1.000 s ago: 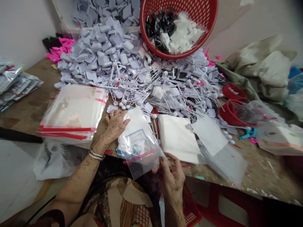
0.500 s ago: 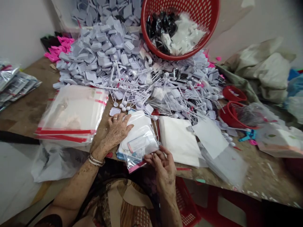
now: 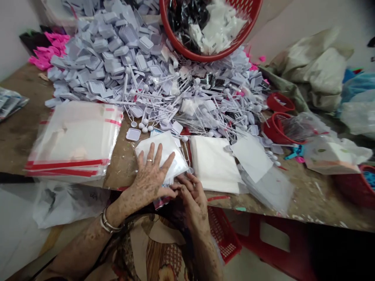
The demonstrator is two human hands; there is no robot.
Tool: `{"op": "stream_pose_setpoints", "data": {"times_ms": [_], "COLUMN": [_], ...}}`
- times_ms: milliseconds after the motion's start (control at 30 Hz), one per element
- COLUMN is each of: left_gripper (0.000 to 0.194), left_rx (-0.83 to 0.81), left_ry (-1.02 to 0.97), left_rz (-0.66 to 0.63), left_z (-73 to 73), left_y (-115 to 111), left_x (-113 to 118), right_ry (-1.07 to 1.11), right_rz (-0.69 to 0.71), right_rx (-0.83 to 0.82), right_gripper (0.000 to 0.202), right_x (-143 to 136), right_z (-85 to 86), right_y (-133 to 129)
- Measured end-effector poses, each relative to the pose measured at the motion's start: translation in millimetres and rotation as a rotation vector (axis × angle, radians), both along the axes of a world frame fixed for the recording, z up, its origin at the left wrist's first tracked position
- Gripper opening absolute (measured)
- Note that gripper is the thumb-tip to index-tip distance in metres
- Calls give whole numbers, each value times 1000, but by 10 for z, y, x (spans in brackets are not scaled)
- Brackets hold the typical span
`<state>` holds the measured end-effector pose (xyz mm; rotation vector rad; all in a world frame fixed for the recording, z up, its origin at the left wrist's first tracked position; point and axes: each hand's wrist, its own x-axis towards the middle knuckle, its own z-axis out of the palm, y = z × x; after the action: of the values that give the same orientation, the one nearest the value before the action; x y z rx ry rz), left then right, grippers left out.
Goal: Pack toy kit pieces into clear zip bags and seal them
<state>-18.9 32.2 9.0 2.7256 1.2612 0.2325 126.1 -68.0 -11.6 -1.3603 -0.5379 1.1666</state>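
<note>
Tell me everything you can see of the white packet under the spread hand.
The white packet looks like white sheeting in clear, glossy plastic, roughly four-sided, with light glinting off it. It lies at a slant near the front edge of the workbench, beside a folded white stack. The left hand is spread across it; the right hand is by its near corner, contact unclear.

A single camera, worn on the person's head, supplies the view. It is positioned above the near edge of the table (image 3: 318, 195), faces forward and steeply downward, and covers a wide field. The left hand (image 3: 152, 171) and right hand (image 3: 193, 201) fall at close range, just below the frame's centre. Toward the table's far edge, the upper border crops the red basket (image 3: 205, 57).
</note>
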Motion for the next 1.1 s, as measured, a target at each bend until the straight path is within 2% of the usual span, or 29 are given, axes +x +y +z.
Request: {"op": "stream_pose_setpoints", "data": {"times_ms": [100, 167, 267, 367, 467, 567, 700, 867, 933, 1000, 1067, 1100], "left_gripper": [100, 88, 80, 78, 75, 72, 68, 62, 57, 49, 42, 40], "left_rx": [-41, -51, -59, -65, -52, -46, -23, 14, 59, 120, 168, 189], "left_ry": [38, 60, 76, 71, 56, 57, 62, 85, 72, 26, -30, -57], "left_rz": [-29, -18, -28, -33, -22, -12, -5, -22, -22, -20, -22, -21], "left_z": [-18, -13, 2, -7, -35, -52, -41, -33, -64, -121, -192, -226], "left_y": [-74, -49, 17, 41, 23, 12, 59, 87, 47, -2, -41, -54], "left_x": [72, 85, 63, 43, 48, 64, 84, 106, 100, 79, 53, 45], "right_ry": [-167, -440, -919, -1275, -1468, -1425, -1338, -1360, -1356, -1287, -1113, -1034], "right_rz": [19, 10, 128, 292, 190, 108, 158, 191, 314, 557, 818, 810], "right_rx": [17, 80, 330, 540, 597, 616, 673, 705, 686, 683, 655, 590], "right_gripper": [41, 33, 31, 41, 34, 37, 32, 26, 24, 20, 29, 34], "right_x": [12, 27, 15, -78, -196, -248, -260, -317, -263, -97, 188, 364], "right_z": [-69, -127, -215, -308, -388, -395, -340, -294, -152, 98, 398, 540], "right_y": [-43, -109, -252, -359, -362, -293, -213, -170, -145, -96, 12, 103]}}
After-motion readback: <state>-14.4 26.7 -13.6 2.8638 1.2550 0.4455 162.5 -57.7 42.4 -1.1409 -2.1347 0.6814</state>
